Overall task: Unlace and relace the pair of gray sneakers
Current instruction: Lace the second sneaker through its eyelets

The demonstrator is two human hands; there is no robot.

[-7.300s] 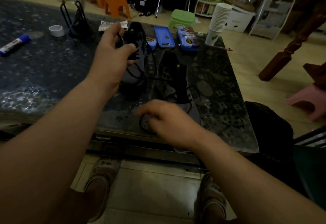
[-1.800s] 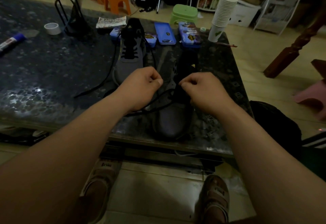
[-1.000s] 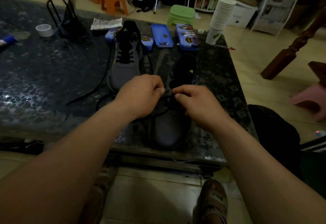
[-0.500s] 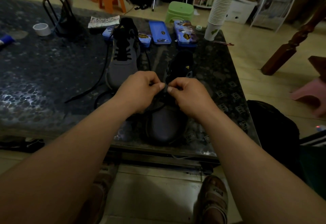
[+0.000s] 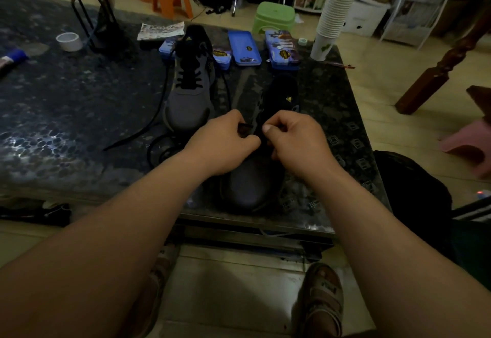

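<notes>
Fingers (image 5: 233, 119): left hand (image 5: 225, 146), right hand (image 5: 297, 146) both pinch lace (image 5: 245, 126) | sneaker (image 5: 249, 186) near table (image 5: 66, 125) edge

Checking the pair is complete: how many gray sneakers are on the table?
2. The far sneaker, partly laced, stands mid-table; the near sneaker lies at the table edge, its lace pinched by the left hand and right hand.

On the dark counter (image 5: 66, 114), the left grip (image 5: 223, 146) and right grip (image 5: 295, 143) meet over the near sneaker (image 5: 249, 183), both pinching its black lace (image 5: 245, 127). The far sneaker (image 5: 190, 93) stands farther left, its loose lace (image 5: 156, 114) trailing across the counter.
</notes>
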